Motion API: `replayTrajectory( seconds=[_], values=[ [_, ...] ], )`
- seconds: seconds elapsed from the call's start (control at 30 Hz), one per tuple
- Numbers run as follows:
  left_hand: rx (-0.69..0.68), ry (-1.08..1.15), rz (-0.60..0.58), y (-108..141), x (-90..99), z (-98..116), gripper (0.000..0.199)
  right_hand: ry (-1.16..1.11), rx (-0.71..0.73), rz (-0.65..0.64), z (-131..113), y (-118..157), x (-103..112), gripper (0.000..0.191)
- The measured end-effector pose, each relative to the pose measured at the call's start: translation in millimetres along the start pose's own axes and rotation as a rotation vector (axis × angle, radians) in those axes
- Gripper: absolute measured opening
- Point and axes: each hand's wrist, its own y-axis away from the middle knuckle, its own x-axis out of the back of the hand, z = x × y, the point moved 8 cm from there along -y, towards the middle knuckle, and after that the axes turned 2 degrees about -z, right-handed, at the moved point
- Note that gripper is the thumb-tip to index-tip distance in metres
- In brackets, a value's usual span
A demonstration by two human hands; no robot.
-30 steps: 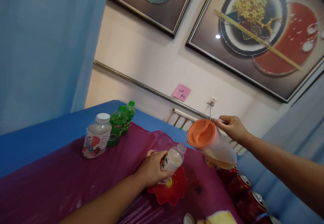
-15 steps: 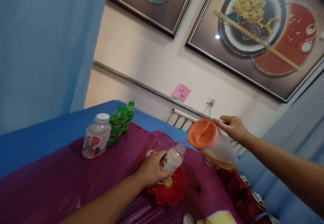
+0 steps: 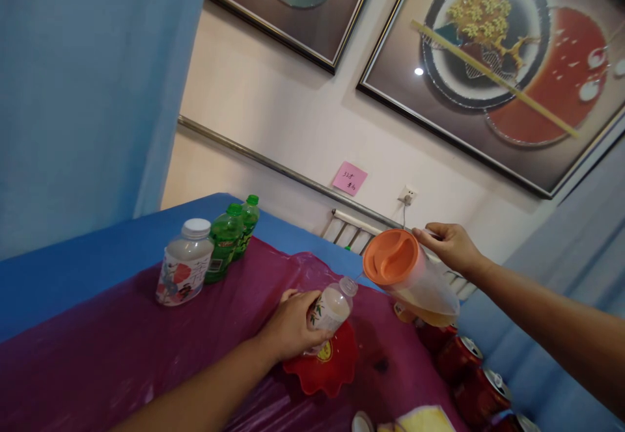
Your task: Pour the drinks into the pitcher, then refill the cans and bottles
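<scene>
My left hand (image 3: 299, 324) is wrapped round a small clear bottle (image 3: 336, 305) with a leaf-patterned label, uncapped and tilted to the right. Beneath it lies a red scalloped plate (image 3: 334, 373). In my right hand (image 3: 452, 244) is the handle of a translucent pitcher (image 3: 420, 295) with an orange lid (image 3: 390, 257). The pitcher is tipped left, its lid close to the bottle's mouth, and some brownish liquid rests along its lower side. A thin trickle seems to run between lid and bottle mouth.
A white-capped bottle (image 3: 185, 263) and two green bottles (image 3: 227, 240) stand at left on the purple sheet (image 3: 146, 347). Several red cans (image 3: 481, 390) line the right edge. A yellow cloth (image 3: 420, 419) and a white cap (image 3: 362, 421) lie in front.
Both hands keep nearly the same pose. The stream at the bottle's mouth looks thinner now.
</scene>
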Motion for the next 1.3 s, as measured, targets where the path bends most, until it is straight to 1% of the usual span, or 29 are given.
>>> replayTrajectory(
  seconds=[0.27,0.43,0.97,1.13,1.3],
  values=[
    [0.016,0.003,0.008,1.3,1.9,0.8,0.064,0.014,0.012,0.000,-1.3,-0.5,1.5,0.060],
    [0.015,0.008,-0.001,1.0,1.5,0.9,0.058,0.002,-0.001,0.009,-2.6,0.3,2.5,0.060],
    [0.015,0.025,0.008,1.3,1.4,-0.1,0.062,0.011,0.018,0.004,-9.5,0.1,4.8,0.060],
    [0.007,0.018,0.015,1.7,1.3,-0.7,0.058,0.012,0.013,-0.002,-6.5,-1.1,5.0,0.060],
    [0.007,0.031,0.016,2.3,1.5,-0.4,0.060,0.023,0.016,-0.002,-6.3,-0.8,5.8,0.059]
  ],
)
